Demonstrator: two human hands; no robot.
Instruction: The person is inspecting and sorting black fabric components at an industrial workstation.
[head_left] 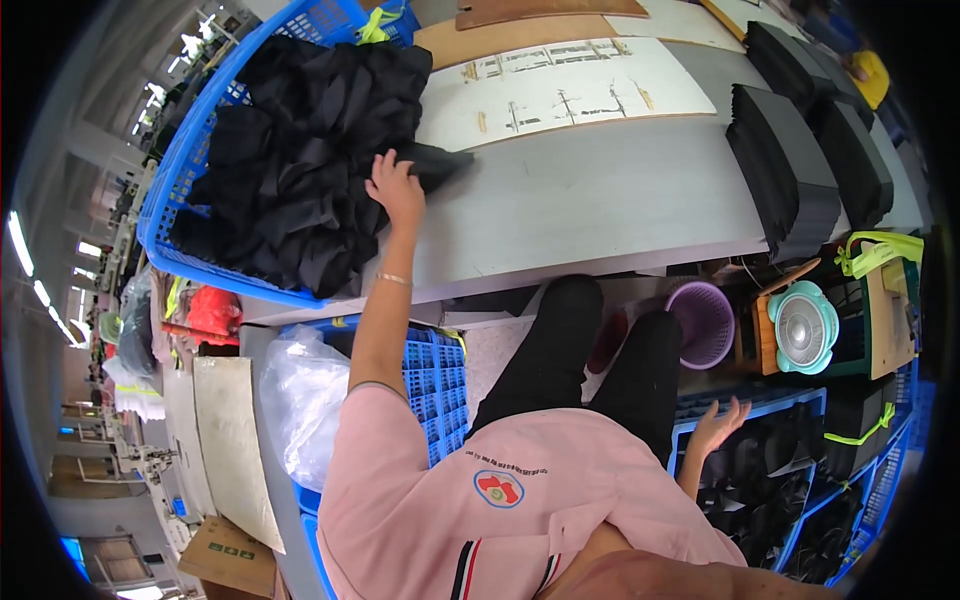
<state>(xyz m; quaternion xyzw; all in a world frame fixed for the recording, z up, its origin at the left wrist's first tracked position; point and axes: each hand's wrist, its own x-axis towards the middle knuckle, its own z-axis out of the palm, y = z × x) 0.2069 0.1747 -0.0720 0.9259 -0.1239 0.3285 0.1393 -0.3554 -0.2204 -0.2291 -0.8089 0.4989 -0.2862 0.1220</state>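
My left hand [398, 190] reaches out to the right edge of a heap of black fabric pieces [300, 150]. Its fingers are closed on one black fabric piece [436, 166], whose slightly blurred tip sticks out over the grey tabletop [560, 190]. The fingertips are partly lost against the dark cloth. The heap fills a blue plastic basket [165, 185] at the table's left end. Down on the right, beside my leg, my right hand [718, 428] hangs with its fingers apart and nothing in it. Below it is a blue crate [815, 400] of black pieces.
Stacks of black cut pieces [785, 165] stand at the table's right end. A white marked board [570, 90] lies across the far side. Under and beside the table are a purple bin [702, 325], a turquoise fan [806, 328], another blue crate [437, 380] and a clear plastic bag [305, 400].
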